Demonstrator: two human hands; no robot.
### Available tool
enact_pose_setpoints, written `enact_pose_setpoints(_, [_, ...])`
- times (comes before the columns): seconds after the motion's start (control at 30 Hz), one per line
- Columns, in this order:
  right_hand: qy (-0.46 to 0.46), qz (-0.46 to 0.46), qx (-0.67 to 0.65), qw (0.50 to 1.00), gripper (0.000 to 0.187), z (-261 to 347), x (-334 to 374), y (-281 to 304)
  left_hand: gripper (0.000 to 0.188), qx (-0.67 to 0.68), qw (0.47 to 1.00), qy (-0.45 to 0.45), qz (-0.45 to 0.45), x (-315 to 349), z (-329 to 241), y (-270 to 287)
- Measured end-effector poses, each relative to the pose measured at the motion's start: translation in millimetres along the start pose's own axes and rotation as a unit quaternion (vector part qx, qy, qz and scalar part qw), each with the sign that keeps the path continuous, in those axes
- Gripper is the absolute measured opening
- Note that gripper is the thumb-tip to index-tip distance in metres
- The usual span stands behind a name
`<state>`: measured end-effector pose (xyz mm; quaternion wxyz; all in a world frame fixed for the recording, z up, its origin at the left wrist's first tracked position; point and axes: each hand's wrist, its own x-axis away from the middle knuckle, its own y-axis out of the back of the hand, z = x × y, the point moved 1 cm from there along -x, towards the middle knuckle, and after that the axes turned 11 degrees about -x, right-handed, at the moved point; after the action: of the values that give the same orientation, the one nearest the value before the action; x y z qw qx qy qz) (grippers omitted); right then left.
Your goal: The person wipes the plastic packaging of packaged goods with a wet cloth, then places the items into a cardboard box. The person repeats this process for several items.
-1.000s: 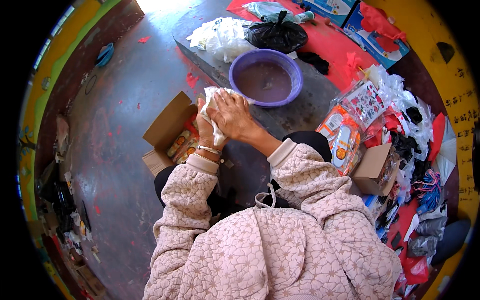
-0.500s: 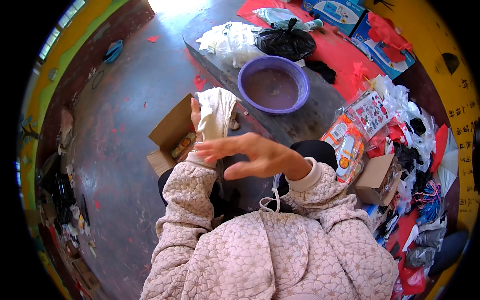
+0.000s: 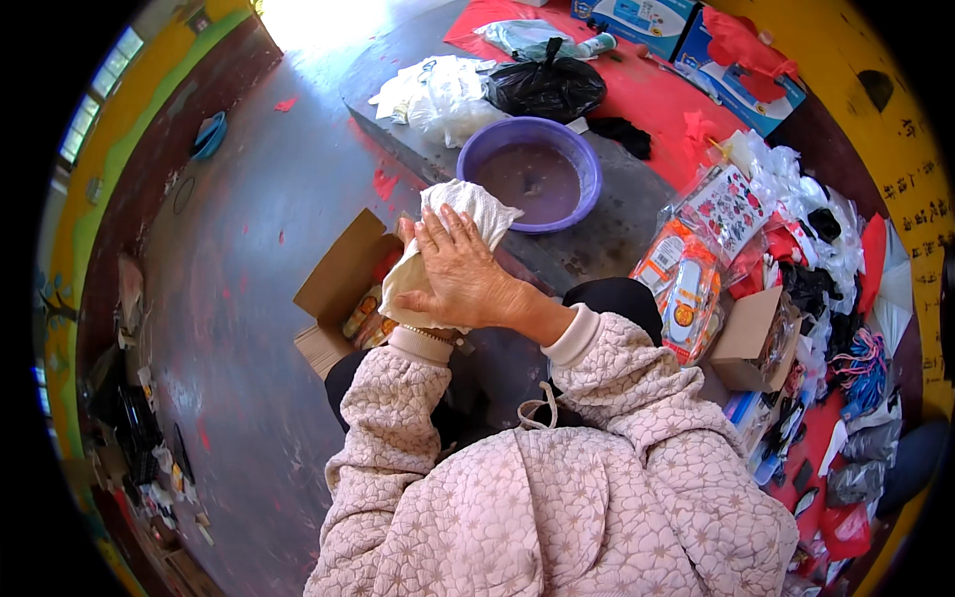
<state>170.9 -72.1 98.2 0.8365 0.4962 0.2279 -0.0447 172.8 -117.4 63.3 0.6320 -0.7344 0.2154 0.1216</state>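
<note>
A white cloth [image 3: 475, 204] is held up in front of me between my two hands. My left hand [image 3: 407, 228] is behind and under the cloth, holding it. Only a bit of its fingers shows at the cloth's left edge, and a beaded bracelet circles the wrist. Across the top of the cloth lies my right hand [image 3: 460, 269], flat, its fingers stretched out and pointing away from me. A cardboard box [image 3: 343, 264] with its flap up stands just left of my hands. Orange-and-yellow packages [image 3: 364, 313] lie inside it. Beyond the cloth sits a purple basin [image 3: 594, 164] of murky water.
A black plastic bag [image 3: 547, 88] and white plastic bags [image 3: 438, 95] lie behind the basin. At my right are orange packs [image 3: 689, 298], a small open carton [image 3: 746, 343] and heaped goods on red cloth. A blue basin [image 3: 209, 136] is far left.
My right hand has moved forward and come down flat onto the cloth. The cloth has shifted slightly right and spread out over my left hand. The whole view has shifted slightly.
</note>
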Motion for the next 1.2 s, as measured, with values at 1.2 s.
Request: enact_pose_setpoints(1.2, [-0.309, -0.102, -0.636, 0.7, 0.022, -65.1, 14.3, 57.2, 0.024, -0.646, 0.746, 0.158, -0.029, -54.3, -49.1, 9.1])
